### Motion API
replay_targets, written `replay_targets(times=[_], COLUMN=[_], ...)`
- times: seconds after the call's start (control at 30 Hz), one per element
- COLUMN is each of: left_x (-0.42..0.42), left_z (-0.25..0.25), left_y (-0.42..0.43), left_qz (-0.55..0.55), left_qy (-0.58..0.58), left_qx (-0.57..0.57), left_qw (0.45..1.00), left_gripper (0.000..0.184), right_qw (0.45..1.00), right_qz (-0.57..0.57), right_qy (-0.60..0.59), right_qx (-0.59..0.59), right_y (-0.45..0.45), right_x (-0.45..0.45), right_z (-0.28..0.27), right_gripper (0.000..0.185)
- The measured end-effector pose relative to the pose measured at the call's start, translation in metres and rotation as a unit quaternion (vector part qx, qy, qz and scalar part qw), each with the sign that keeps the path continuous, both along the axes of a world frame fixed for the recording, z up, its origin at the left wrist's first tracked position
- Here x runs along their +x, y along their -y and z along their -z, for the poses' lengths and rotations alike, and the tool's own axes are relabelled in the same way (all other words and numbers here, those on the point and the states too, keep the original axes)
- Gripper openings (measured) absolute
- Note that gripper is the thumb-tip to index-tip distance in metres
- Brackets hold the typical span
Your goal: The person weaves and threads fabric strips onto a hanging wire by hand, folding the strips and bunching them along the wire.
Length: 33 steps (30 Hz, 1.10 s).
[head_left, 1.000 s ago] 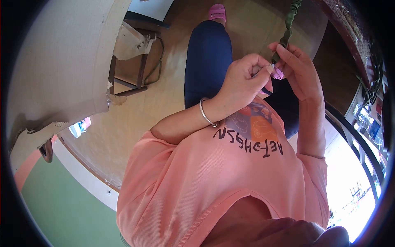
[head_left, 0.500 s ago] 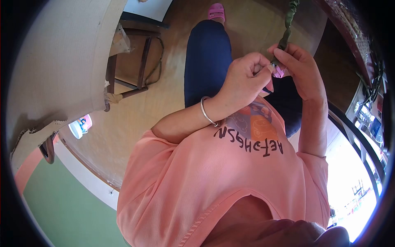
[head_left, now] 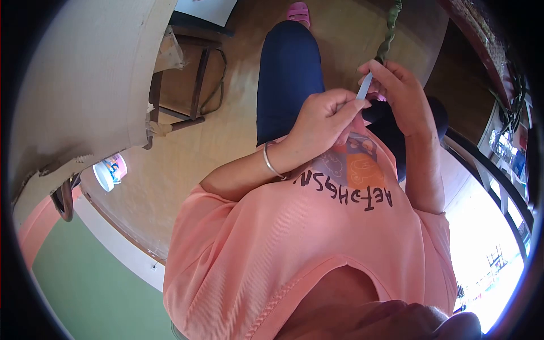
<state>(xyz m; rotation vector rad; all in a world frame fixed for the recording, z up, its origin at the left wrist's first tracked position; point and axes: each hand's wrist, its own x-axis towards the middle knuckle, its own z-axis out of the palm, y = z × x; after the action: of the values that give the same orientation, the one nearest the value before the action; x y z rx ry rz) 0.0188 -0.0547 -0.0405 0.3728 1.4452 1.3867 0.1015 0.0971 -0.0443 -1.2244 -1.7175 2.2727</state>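
Observation:
A pale flat band (head_left: 364, 87) runs taut between my two hands, in front of my chest. My left hand (head_left: 331, 118), with a silver bangle on its wrist, is closed on the band's near end. My right hand (head_left: 401, 90) pinches the lower end of a scrunched dark green fabric strip (head_left: 389, 35), where the band meets it. The green fabric goes on upward past the top of the view. My right fingertips hide how the band and the fabric join.
A white bucket (head_left: 110, 172) with a coloured print stands on the floor at left. Beyond it are a dark wooden stool frame (head_left: 198, 85) and a pale panel (head_left: 85, 73). Dark metal bars (head_left: 487, 178) curve along the right, near tangled green strips (head_left: 514, 110).
My left hand has moved down and left from my right hand, and a length of pale band now shows between them. My right hand and the green fabric have shifted slightly left.

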Motion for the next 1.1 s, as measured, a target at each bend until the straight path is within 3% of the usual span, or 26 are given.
replay_targets(times=[0.17,0.3,0.47,0.67,0.8,0.97,1.0,1.1], left_x=[0.007,0.000,-0.010,-0.007,0.004,0.001,-0.004,-0.023], left_z=[-0.005,-0.015,-0.010,-0.009,0.001,0.006,0.008,0.015], left_y=[0.024,0.026,0.027,0.025,0.024,0.002,-0.002,-0.021], left_qz=[-0.011,0.021,0.013,0.024,0.068,-0.079,-0.080,-0.014], left_qy=[0.080,0.052,0.098,0.048,-0.181,-0.257,-0.256,-0.418], left_qx=[0.034,0.028,0.047,0.047,0.038,0.091,0.089,0.081], left_qw=[0.996,0.998,0.994,0.997,0.981,0.959,0.959,0.905], left_gripper=[0.018,0.021,0.021,0.021,0.018,0.012,0.012,0.006], right_qw=[0.999,0.982,0.996,0.992,0.980,0.980,0.981,0.985], right_qz=[-0.025,0.080,0.027,0.072,0.109,0.079,0.078,0.087], right_qy=[-0.037,-0.112,-0.081,-0.096,-0.136,-0.157,-0.156,-0.129], right_qx=[0.003,-0.126,-0.016,-0.048,-0.095,-0.088,-0.090,-0.073], right_y=[0.029,0.012,0.010,0.028,0.011,0.002,0.002,0.001], right_x=[0.010,-0.001,-0.023,-0.014,-0.002,0.002,0.001,0.000], right_z=[-0.010,-0.010,-0.001,-0.002,0.007,0.014,0.015,0.015], right_gripper=[0.028,0.032,0.035,0.034,0.027,0.024,0.024,0.023])
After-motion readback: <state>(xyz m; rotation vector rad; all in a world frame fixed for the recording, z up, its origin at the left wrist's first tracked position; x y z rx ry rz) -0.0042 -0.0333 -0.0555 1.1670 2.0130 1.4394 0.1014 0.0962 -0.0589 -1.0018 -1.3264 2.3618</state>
